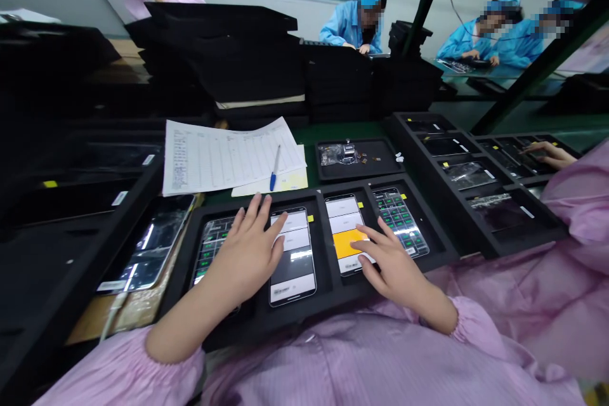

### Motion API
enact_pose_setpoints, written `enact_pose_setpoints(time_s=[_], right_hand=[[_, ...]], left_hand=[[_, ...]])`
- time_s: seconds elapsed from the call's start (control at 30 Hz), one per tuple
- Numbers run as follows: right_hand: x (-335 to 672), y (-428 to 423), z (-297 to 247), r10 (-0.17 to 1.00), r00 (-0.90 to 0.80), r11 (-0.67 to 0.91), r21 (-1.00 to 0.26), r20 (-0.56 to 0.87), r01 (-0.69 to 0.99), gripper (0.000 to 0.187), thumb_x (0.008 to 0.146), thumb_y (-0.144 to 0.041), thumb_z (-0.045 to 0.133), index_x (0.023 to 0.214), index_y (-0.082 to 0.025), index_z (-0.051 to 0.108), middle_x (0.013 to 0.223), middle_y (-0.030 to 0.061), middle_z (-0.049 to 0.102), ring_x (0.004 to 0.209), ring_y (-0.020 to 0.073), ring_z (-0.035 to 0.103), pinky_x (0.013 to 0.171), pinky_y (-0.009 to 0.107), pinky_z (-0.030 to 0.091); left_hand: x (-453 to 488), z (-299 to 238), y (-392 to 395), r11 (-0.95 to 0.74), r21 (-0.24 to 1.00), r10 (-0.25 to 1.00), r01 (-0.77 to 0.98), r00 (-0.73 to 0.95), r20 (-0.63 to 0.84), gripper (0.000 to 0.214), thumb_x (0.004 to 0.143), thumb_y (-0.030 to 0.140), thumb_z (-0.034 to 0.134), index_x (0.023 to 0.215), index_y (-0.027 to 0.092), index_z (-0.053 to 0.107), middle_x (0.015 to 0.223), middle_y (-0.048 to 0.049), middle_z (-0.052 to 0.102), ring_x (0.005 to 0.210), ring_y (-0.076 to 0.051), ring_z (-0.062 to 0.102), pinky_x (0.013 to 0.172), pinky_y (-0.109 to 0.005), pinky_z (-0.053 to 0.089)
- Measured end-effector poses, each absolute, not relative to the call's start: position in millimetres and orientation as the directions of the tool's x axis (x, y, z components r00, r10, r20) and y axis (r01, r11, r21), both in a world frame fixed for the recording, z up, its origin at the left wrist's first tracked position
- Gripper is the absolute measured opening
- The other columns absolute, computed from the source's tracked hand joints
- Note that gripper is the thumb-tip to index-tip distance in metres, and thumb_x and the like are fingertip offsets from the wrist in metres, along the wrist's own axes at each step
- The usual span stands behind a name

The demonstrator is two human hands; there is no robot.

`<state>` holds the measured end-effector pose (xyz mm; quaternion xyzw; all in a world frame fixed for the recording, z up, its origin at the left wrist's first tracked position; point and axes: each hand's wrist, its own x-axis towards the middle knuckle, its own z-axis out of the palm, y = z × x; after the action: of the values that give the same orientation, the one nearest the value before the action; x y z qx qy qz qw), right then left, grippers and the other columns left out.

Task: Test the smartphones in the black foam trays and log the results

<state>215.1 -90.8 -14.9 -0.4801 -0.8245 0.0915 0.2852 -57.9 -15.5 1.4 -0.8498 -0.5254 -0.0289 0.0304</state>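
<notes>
The left hand (247, 250), at seven o'clock of the view, has its fingers spread wide, holding nothing, and is partly over the grey-banded phone (294, 266), at six o'clock. The right hand (392, 260), at four o'clock, has fingers loosely apart over the orange-banded phone (343, 238), at five o'clock; whether they touch it, I cannot tell. Both phones lie in the black tray (328, 297).
</notes>
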Motion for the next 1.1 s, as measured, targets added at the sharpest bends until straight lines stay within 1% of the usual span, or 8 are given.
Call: enact_pose_setpoints(time_s=[0.13,0.33,0.53,0.63,0.73,0.87,0.93,1.1], right_hand=[[222,-90,-18,0.837,-0.290,0.508,-0.459,0.465,0.729,0.026,0.097,-0.018,0.044,0.114,-0.020,0.062,0.113,0.0092,0.073,0.128,0.0244,0.058,0.116,0.057,0.036],[226,-86,-23,0.847,-0.199,0.465,-0.507,0.493,0.726,0.025,0.097,-0.019,0.046,0.116,-0.021,0.063,0.113,0.0070,0.074,0.127,0.0249,0.059,0.116,0.057,0.036],[225,-87,-27,0.846,-0.198,0.466,-0.507,0.495,0.725,0.026,0.097,-0.020,0.046,0.117,-0.021,0.062,0.114,0.0086,0.073,0.127,0.0257,0.059,0.113,0.058,0.039],[229,-86,-25,0.843,-0.169,0.450,-0.499,0.510,0.740,0.026,0.096,-0.019,0.046,0.117,-0.021,0.062,0.116,0.0087,0.073,0.127,0.0247,0.059,0.113,0.056,0.040],[245,-80,-23,0.848,-0.084,0.373,-0.477,0.523,0.796,0.028,0.094,-0.017,0.045,0.116,-0.020,0.061,0.117,0.0093,0.072,0.128,0.0251,0.058,0.114,0.055,0.039],[277,-65,-22,0.856,0.082,0.183,-0.447,0.511,0.875,0.035,0.088,-0.012,0.042,0.118,-0.017,0.060,0.118,0.0109,0.071,0.131,0.0292,0.053,0.114,0.060,0.035],[290,-58,-25,0.876,0.114,0.119,-0.438,0.469,0.891,0.038,0.085,-0.010,0.041,0.118,-0.016,0.059,0.119,0.0109,0.071,0.133,0.0307,0.051,0.115,0.062,0.032],[290,-52,-29,0.923,0.082,0.086,-0.408,0.376,0.909,0.039,0.082,-0.009,0.039,0.115,-0.015,0.059,0.119,0.0125,0.071,0.135,0.0344,0.049,0.114,0.069,0.027]], left_hand=[[-58,2,-19,-0.457,-0.023,0.887,0.889,0.458,0.068,0.050,0.097,0.031,0.032,0.134,0.014,0.061,0.155,-0.0237,0.036,0.149,-0.038,0.020,0.116,-0.060,0.030],[-62,-2,-45,-0.533,-0.012,0.814,0.846,0.517,0.266,0.048,0.099,0.034,0.032,0.133,0.017,0.062,0.157,-0.0192,0.036,0.149,-0.038,0.022,0.112,-0.061,0.037],[-64,-19,-66,-0.571,-0.030,0.773,0.820,0.550,0.316,0.045,0.099,0.034,0.035,0.130,0.019,0.064,0.157,-0.0188,0.037,0.148,-0.041,0.026,0.106,-0.062,0.044],[-64,-22,-76,-0.603,-0.020,0.743,0.797,0.571,0.349,0.045,0.097,0.033,0.040,0.135,0.019,0.060,0.160,-0.0172,0.030,0.148,-0.043,0.025,0.102,-0.062,0.048],[-67,-26,-87,-0.619,-0.006,0.725,0.785,0.575,0.379,0.048,0.095,0.031,0.042,0.142,0.022,0.052,0.164,-0.0139,0.023,0.147,-0.045,0.025,0.099,-0.066,0.048],[-76,-30,-94,-0.592,0.055,0.753,0.804,0.526,0.396,0.058,0.095,0.031,0.039,0.153,0.024,0.033,0.163,-0.0147,0.023,0.148,-0.044,0.022,0.097,-0.069,0.049],[-83,-30,-94,-0.545,0.113,0.793,0.831,0.467,0.392,0.059,0.096,0.032,0.037,0.154,0.025,0.029,0.163,-0.0136,0.026,0.148,-0.043,0.024,0.097,-0.068,0.049],[-104,-25,-93,-0.425,0.236,0.858,0.874,0.306,0.413,0.050,0.097,0.036,0.037,0.145,0.028,0.043,0.157,-0.0088,0.040,0.136,-0.038,0.048,0.101,-0.062,0.050]])
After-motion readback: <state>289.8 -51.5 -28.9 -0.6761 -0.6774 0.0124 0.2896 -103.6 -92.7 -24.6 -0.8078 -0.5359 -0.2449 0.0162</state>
